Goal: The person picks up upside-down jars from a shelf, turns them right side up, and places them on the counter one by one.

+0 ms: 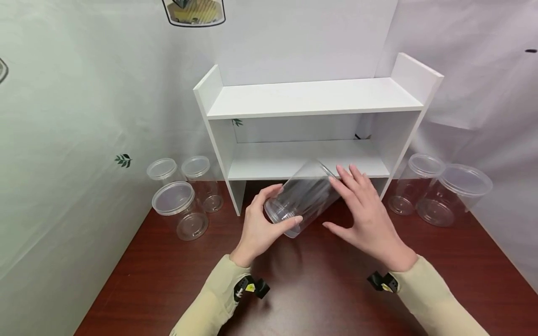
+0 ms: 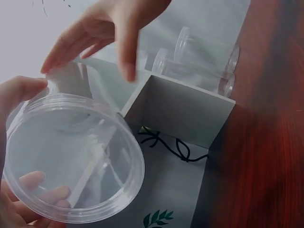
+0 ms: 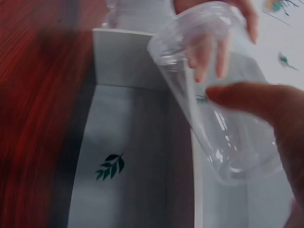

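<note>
A clear plastic jar is held tilted in the air in front of the white shelf. Its lidded end points down and to the left, and its base up toward the shelf. My left hand grips it near the lid, thumb on the near side and fingers around the far side. At the base end, my right hand has its fingers extended, with fingertips at the jar's side. The right thumb stands apart from the jar in the head view.
Several lidded clear jars stand on the dark red table. Three are left of the shelf, the nearest jar in front. Two more, including a wide jar, stand to its right. Pale cloth walls surround the table.
</note>
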Tool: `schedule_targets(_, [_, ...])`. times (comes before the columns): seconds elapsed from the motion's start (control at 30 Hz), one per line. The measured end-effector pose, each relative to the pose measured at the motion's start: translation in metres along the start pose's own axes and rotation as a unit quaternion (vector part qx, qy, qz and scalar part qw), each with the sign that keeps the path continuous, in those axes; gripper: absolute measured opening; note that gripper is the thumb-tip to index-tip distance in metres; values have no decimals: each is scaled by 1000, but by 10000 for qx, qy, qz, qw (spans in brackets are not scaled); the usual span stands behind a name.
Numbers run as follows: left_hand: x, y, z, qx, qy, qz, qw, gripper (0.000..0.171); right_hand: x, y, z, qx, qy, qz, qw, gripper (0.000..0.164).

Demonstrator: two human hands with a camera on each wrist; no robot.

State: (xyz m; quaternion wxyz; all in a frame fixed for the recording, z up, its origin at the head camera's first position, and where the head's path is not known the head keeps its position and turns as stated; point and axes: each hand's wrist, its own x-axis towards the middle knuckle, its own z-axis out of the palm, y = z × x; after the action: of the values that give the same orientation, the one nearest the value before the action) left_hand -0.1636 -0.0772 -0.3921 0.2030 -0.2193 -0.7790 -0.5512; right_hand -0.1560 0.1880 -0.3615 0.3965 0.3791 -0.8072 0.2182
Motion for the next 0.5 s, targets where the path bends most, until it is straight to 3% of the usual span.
schedule_targets(0.27, [3, 10, 6, -8, -484, -157, 9987, 71, -5, -5, 10, -798, -392, -394, 9953, 96])
schedule_targets(0.5, [1, 12, 8, 0, -726, -269, 9970, 67, -11, -5, 11, -665, -675, -285, 9951, 98])
